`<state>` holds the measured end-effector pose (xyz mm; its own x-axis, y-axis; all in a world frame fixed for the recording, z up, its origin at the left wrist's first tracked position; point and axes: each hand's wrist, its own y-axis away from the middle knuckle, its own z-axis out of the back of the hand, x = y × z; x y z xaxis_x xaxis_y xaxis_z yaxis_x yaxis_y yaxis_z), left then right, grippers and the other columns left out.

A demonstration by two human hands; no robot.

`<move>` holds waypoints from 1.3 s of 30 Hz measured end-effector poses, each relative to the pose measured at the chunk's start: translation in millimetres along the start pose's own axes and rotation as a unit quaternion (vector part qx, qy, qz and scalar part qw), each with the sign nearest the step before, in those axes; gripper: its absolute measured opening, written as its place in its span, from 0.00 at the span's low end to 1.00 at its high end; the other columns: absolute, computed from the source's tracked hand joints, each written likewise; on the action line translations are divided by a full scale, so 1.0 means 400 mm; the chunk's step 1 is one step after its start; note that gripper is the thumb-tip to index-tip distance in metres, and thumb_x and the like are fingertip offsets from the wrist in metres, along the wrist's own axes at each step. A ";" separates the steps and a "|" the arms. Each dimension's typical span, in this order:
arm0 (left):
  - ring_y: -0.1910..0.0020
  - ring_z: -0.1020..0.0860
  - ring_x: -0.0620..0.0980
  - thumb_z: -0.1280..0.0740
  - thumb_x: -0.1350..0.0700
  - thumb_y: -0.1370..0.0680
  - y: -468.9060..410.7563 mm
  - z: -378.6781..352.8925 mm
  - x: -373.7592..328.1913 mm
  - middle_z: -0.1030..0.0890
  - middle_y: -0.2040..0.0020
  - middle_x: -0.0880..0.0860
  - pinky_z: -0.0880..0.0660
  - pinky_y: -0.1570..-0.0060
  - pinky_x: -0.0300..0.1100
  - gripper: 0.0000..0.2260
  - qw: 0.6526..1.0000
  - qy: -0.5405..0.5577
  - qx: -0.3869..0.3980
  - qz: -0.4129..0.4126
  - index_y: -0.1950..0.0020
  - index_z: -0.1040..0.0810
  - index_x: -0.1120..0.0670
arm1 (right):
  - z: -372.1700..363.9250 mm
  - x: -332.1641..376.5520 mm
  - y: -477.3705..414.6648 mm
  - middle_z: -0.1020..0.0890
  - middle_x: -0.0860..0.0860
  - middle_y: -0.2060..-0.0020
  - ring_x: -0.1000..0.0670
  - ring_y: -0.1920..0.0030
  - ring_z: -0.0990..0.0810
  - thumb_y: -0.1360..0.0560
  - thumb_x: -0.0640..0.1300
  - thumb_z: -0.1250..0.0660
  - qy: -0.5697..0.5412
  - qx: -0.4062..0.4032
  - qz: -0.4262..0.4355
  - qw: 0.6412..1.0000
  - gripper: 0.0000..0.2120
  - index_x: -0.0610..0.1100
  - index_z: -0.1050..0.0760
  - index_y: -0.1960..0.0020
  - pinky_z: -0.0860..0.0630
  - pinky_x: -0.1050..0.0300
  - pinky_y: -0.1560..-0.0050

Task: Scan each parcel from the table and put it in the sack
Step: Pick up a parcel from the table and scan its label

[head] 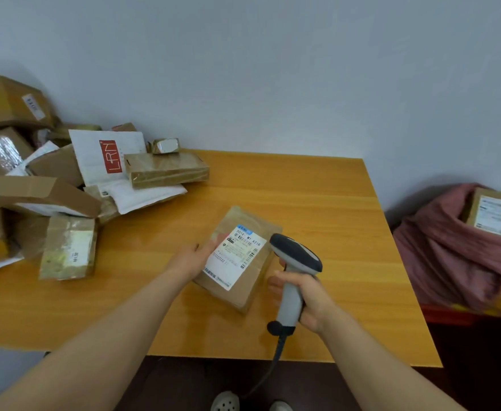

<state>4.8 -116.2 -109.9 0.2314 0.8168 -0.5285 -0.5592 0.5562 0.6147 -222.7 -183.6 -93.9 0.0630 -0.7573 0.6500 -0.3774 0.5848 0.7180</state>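
Note:
A flat brown parcel (244, 289) with a white shipping label lies on the wooden table (332, 209), label up. My left hand (194, 258) rests on its left edge, fingers straight and laid over the label's corner. My right hand (305, 298) grips the handle of a grey barcode scanner (298, 256), whose dark head hangs just right of the parcel and points at the label. A dusty-pink sack (447, 250) stands off the table's right side, with one labelled box (493, 215) in its mouth.
A heap of cardboard boxes and white mailers (65, 185) covers the table's left part against the wall. A taped box (68, 247) sits at the heap's near edge. The scanner cable (275, 360) drops over the table's front edge. My shoes show below.

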 end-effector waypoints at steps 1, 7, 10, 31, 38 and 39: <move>0.34 0.30 0.58 0.47 0.26 0.27 0.006 -0.009 0.001 0.30 0.28 0.54 0.31 0.39 0.51 0.38 1.000 0.020 0.021 -0.004 0.25 0.35 0.48 | -0.006 0.001 0.002 0.17 0.38 0.52 0.40 0.51 0.19 0.31 0.36 0.26 0.008 0.005 0.002 1.000 0.16 0.38 0.22 0.44 0.22 0.45 0.53; 0.50 0.18 0.54 0.37 0.41 0.23 0.064 -0.031 0.022 0.17 0.45 0.54 0.22 0.54 0.46 0.23 0.952 0.288 0.101 0.025 0.31 0.29 0.51 | -0.021 0.035 0.028 0.17 0.38 0.48 0.39 0.47 0.19 0.32 0.34 0.26 -0.005 0.033 0.052 0.998 0.16 0.40 0.21 0.45 0.23 0.38 0.45; 0.50 0.19 0.56 0.29 0.48 0.28 0.096 0.007 0.003 0.16 0.47 0.57 0.22 0.51 0.51 0.26 0.922 0.352 0.159 -0.009 0.33 0.29 0.52 | -0.024 0.073 0.050 0.15 0.44 0.57 0.44 0.54 0.18 0.33 0.34 0.25 0.008 0.043 0.092 0.995 0.11 0.41 0.19 0.51 0.20 0.46 0.55; 0.42 0.24 0.61 0.19 0.58 0.39 0.133 0.194 -0.157 0.27 0.34 0.57 0.27 0.42 0.62 0.54 0.937 0.317 -0.056 -0.139 0.22 0.48 0.47 | -0.105 0.224 0.240 0.27 0.46 0.75 0.50 0.77 0.31 0.30 0.34 0.29 0.114 0.100 0.167 0.974 0.09 0.40 0.27 0.67 0.32 0.61 0.74; 0.40 0.25 0.61 0.18 0.57 0.40 0.115 0.186 -0.171 0.28 0.33 0.57 0.27 0.42 0.63 0.53 0.938 0.308 -0.069 -0.142 0.23 0.46 0.48 | -0.103 0.227 0.251 0.27 0.46 0.76 0.50 0.78 0.32 0.30 0.33 0.29 0.101 0.093 0.161 0.977 0.10 0.40 0.27 0.67 0.32 0.61 0.74; 0.40 0.25 0.61 0.18 0.57 0.40 0.112 0.185 -0.173 0.28 0.33 0.57 0.26 0.42 0.63 0.53 0.939 0.306 -0.069 -0.142 0.23 0.46 0.47 | -0.103 0.227 0.252 0.27 0.46 0.76 0.50 0.78 0.32 0.30 0.33 0.29 0.101 0.093 0.159 0.978 0.10 0.40 0.27 0.67 0.32 0.61 0.74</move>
<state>22.7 -136.3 -2.4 -0.0904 0.3735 -0.9232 -0.6525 0.6781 0.3382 -217.1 -181.4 47.9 0.0887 -0.4626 0.8821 -0.5673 0.7045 0.4265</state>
